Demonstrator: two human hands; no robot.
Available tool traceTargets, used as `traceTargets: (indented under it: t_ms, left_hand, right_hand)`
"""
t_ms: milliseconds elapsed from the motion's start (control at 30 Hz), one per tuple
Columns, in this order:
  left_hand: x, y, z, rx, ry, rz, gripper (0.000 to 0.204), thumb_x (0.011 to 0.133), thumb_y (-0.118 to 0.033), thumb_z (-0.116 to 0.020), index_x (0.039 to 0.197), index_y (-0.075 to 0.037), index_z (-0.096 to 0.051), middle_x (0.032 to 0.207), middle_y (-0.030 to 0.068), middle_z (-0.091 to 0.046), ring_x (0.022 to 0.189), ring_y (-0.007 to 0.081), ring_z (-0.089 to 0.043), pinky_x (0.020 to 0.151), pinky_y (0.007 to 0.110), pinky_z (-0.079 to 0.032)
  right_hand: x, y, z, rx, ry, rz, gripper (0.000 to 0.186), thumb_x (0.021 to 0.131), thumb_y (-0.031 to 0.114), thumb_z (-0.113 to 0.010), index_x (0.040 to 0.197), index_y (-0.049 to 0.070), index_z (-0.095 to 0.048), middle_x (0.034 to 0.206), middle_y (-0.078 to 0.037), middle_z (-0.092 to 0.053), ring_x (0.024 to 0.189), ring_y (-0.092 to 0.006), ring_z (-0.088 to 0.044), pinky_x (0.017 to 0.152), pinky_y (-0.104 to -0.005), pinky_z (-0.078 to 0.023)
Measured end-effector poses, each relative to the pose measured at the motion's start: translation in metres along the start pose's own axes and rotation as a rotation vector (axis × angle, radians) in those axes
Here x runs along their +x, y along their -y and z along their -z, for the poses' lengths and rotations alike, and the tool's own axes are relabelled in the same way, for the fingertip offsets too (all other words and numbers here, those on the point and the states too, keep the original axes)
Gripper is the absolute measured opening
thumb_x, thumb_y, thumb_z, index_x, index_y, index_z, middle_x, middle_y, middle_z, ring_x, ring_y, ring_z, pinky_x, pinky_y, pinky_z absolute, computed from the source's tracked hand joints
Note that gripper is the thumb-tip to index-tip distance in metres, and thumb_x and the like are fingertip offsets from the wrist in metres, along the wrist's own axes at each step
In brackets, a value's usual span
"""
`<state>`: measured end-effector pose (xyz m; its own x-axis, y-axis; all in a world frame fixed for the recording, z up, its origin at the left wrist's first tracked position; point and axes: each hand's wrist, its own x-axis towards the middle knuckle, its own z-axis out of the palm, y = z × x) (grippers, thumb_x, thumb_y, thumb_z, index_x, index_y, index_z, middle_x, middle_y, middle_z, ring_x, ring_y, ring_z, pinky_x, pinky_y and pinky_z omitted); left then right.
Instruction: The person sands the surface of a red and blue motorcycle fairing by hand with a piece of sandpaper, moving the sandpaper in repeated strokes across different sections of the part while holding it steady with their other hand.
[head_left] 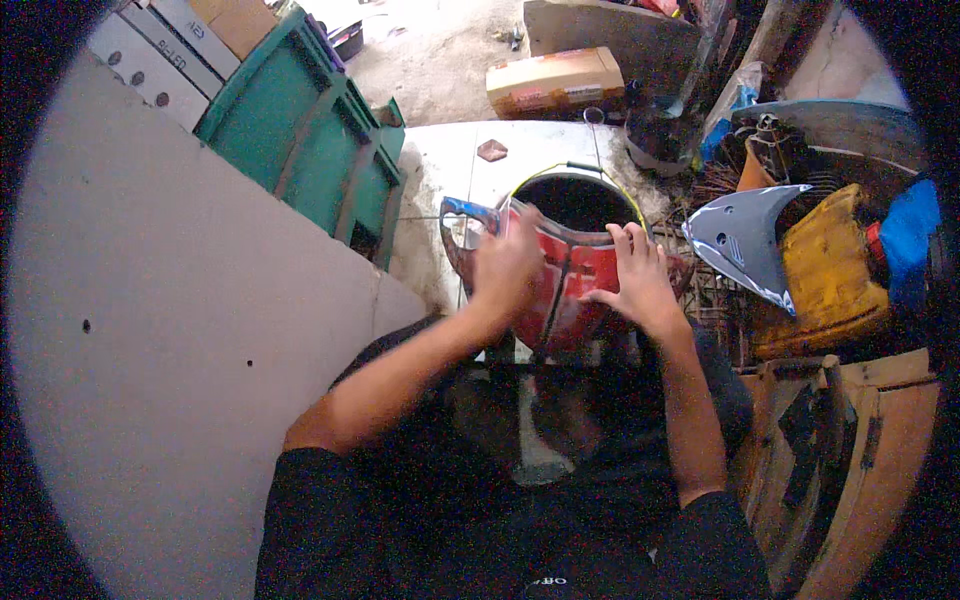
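Note:
A red plastic panel (565, 305), scuffed and with a blue patch at its upper left, is tilted up in front of me over my lap. My left hand (508, 265) is on its upper left part, fingers curled and blurred; whatever they hold is hidden. My right hand (637, 280) grips the panel's right part, thumb across the face and fingers at the upper edge. Behind the panel is a dark bucket (568, 197) with a yellow-wrapped handle, on white tiles (437, 150).
Left: pale wall (170, 300), green plastic crates (285, 130), boxes (165, 50). Right: grey fairing piece (740, 240), yellow jerrycan (825, 290), blue plastic (910, 240), wire rack, wooden boards (885, 430). Farther back: cardboard box (555, 85) and assorted clutter.

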<state>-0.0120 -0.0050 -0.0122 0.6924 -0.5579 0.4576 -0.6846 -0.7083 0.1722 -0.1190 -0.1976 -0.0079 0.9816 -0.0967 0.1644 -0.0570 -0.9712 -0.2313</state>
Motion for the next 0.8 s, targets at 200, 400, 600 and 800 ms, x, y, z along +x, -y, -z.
traceTargets:
  t_ms: [200, 400, 600, 800]
  left_hand:
    - [0.028, 0.020, -0.010, 0.044, 0.065, 0.162, 0.046, 0.086, -0.012, -0.056, 0.130, -0.006, -0.043, 0.074, 0.0077, -0.064, 0.068, 0.0265, -0.069, 0.065, 0.046, -0.048]
    - [-0.011, -0.024, -0.015, 0.094, -0.011, -0.241, 0.041, 0.087, -0.017, -0.056, 0.126, -0.006, -0.049, 0.077, 0.0065, -0.062, 0.068, 0.0238, -0.066, 0.073, 0.043, -0.047]
    - [0.013, 0.008, -0.016, -0.009, 0.144, 0.156, 0.041, 0.089, -0.012, -0.053, 0.129, -0.005, -0.048, 0.086, 0.0131, -0.067, 0.067, 0.0290, -0.067, 0.072, 0.041, -0.049]
    - [0.008, -0.014, -0.010, -0.013, 0.035, -0.159, 0.040, 0.089, -0.013, -0.052, 0.127, -0.006, -0.048, 0.083, 0.0132, -0.064, 0.069, 0.0332, -0.067, 0.072, 0.046, -0.049]
  right_hand:
    - [0.000, -0.002, -0.006, -0.011, -0.043, 0.030, 0.110, 0.062, 0.053, -0.084, 0.145, 0.008, -0.028, 0.141, -0.019, -0.034, 0.131, -0.0403, -0.038, 0.105, -0.0560, -0.033]
    - [0.000, -0.013, -0.006, -0.045, -0.031, -0.003, 0.111, 0.062, 0.052, -0.085, 0.145, 0.009, -0.027, 0.141, -0.018, -0.034, 0.130, -0.0390, -0.040, 0.107, -0.0567, -0.032]
    - [-0.001, -0.007, -0.002, -0.015, -0.062, 0.006, 0.109, 0.061, 0.051, -0.086, 0.145, 0.009, -0.029, 0.138, -0.018, -0.036, 0.131, -0.0392, -0.038, 0.106, -0.0556, -0.033]
    - [-0.001, -0.007, -0.006, -0.055, 0.022, -0.004, 0.111, 0.062, 0.056, -0.083, 0.146, 0.008, -0.027, 0.141, -0.019, -0.034, 0.132, -0.0391, -0.037, 0.107, -0.0570, -0.032]
